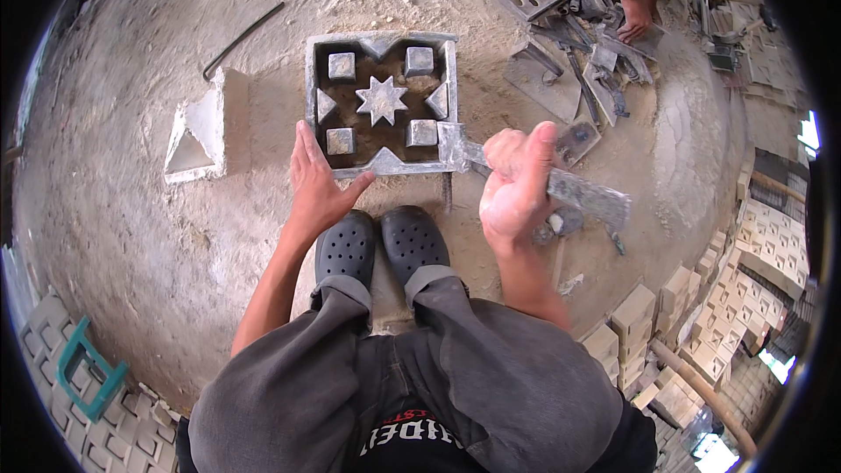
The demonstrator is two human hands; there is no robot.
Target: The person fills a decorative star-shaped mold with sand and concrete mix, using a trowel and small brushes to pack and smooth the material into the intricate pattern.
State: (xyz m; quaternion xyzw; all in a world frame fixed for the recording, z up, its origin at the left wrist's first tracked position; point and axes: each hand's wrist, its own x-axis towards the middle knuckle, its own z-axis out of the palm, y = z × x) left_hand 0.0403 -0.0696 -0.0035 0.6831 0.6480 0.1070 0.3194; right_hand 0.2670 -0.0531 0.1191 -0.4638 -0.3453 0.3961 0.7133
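A square metal mould [382, 169] lies on the dusty ground in front of my feet. Inside it are an eight-pointed star [382, 101], a block near each corner and a triangular wedge at each side; sandy material lies between them. My left hand [320, 188] is open, fingers stretched along the mould's near left corner and thumb by the near edge. My right hand [519, 180] is wrapped round the dusty handle of a hammer [589, 195]. The hammer's pale head overlaps the mould's near right corner; I cannot tell whether it touches.
Left of the mould stand a pale, hollow triangular piece [197, 140] and a bent rod [245, 38]. At the far right, another person's hands [638, 17] are over a pile of metal parts [604, 57]. Stacked patterned blocks [745, 307] line the right; a green frame [88, 372] lies lower left.
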